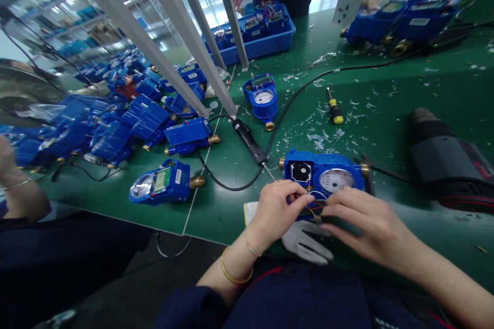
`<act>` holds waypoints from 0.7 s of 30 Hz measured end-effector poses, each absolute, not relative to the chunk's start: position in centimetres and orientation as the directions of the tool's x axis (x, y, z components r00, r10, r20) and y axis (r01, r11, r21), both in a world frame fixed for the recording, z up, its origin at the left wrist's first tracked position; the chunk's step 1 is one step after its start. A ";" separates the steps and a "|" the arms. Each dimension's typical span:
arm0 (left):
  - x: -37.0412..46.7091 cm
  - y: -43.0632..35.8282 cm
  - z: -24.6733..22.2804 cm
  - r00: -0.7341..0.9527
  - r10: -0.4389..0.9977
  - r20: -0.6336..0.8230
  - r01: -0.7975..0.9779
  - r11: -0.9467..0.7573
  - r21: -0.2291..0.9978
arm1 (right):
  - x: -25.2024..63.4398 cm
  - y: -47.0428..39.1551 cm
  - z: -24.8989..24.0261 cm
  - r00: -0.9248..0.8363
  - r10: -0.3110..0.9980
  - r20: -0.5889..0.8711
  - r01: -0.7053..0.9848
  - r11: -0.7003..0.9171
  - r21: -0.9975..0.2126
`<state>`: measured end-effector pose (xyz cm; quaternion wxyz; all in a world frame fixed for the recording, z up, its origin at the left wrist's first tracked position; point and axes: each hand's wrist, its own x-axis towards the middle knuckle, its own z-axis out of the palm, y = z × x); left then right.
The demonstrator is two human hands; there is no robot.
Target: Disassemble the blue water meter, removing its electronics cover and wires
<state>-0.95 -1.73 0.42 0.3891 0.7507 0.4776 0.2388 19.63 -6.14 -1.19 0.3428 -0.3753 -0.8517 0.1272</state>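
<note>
A blue water meter [304, 157] lies in front of me, its electronics box uncovered and its round dial facing up. Brass fittings stick out at both ends. My left hand [276, 208] is closed in a pinch on thin wires [318, 195] at the box's near edge. Over the meter's near right side is my right hand [363, 221], thumb and fingers apart, fingertips beside the dial and the wires. A whitish work glove [306, 247] lies under and between my hands at the table edge. My hands partly cover the box and wires.
A corded electric screwdriver [250, 141], a yellow-black screwdriver [334, 108] and a heat gun [447, 159] lie on the green table [370, 139]. Single meters [262, 97] and a heap of meters [111, 128] are left. A blue bin [270, 46] stands behind grey posts. Co-workers' hands show left and far.
</note>
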 end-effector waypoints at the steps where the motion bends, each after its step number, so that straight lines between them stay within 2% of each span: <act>1: -0.9 -1.7 0.4 0.426 0.905 -0.017 0.534 -0.236 0.812 | 19.5 -6.3 -1.6 -0.491 0.721 0.488 0.571 0.690 -0.445; 4: -0.9 -1.9 0.5 0.383 0.924 0.004 0.537 -0.226 0.813 | 19.0 -6.5 -2.4 -0.477 0.729 0.491 0.582 0.681 -0.445; 7: -1.0 -2.4 0.8 0.290 0.938 0.190 0.462 -0.311 0.830 | 18.5 -6.3 -2.2 -0.436 0.786 0.438 0.505 0.617 -0.604; 10: -1.0 -3.3 0.7 0.378 0.858 0.348 0.369 -0.484 0.793 | 18.4 -6.1 -1.8 -0.419 0.834 0.358 0.416 0.527 -0.741; 12: -0.8 -3.7 0.3 0.469 0.822 0.322 0.389 -0.520 0.761 | 18.5 -6.0 -1.7 -0.402 0.859 0.317 0.417 0.480 -0.772; 15: -0.5 -3.8 -0.3 0.494 0.836 0.238 0.455 -0.482 0.749 | 18.9 -5.9 -1.4 -0.386 0.884 0.263 0.423 0.423 -0.801; 19: -0.3 -3.3 0.1 0.456 0.881 0.126 0.378 -0.320 0.869 | 19.4 -5.6 -0.9 -0.309 0.908 0.283 0.399 0.394 -0.828; 21: -0.3 -3.0 0.7 0.457 0.888 0.060 0.310 -0.222 0.924 | 19.5 -5.5 -0.7 -0.271 0.939 0.214 0.405 0.313 -0.859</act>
